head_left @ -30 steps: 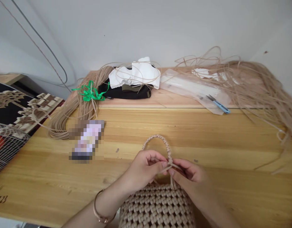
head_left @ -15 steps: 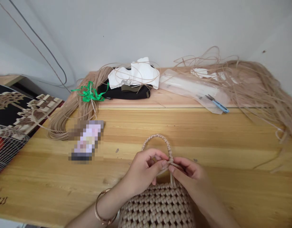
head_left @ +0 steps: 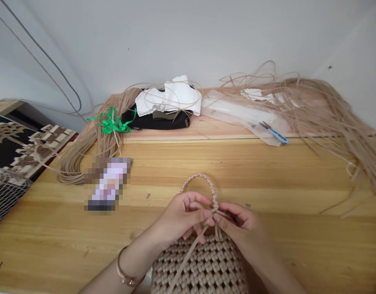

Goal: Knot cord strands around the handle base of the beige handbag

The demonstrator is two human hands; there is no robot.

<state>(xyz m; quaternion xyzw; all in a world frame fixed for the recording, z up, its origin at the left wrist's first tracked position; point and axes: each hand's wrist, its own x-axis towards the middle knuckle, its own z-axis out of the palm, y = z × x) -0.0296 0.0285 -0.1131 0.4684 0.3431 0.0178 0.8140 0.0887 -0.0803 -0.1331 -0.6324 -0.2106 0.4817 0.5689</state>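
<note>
A small beige woven basket stands at the near edge of the wooden table. Its braided handle arches up behind my hands. My left hand pinches a flat beige strip at the right end of the handle; the strip trails down across the basket front. My right hand pinches the same knot from the other side, fingertips touching the left hand's. A bracelet sits on my left wrist.
A coil of strips tied with green ribbon lies at the back left. A black bag with white paper, a clear plastic sleeve, blue scissors and loose strips sit along the back. A blurred flat object lies left of the basket.
A loose strip end now hangs from my left fingers down over the basket. Both hands stay pinched at the handle's right end.
</note>
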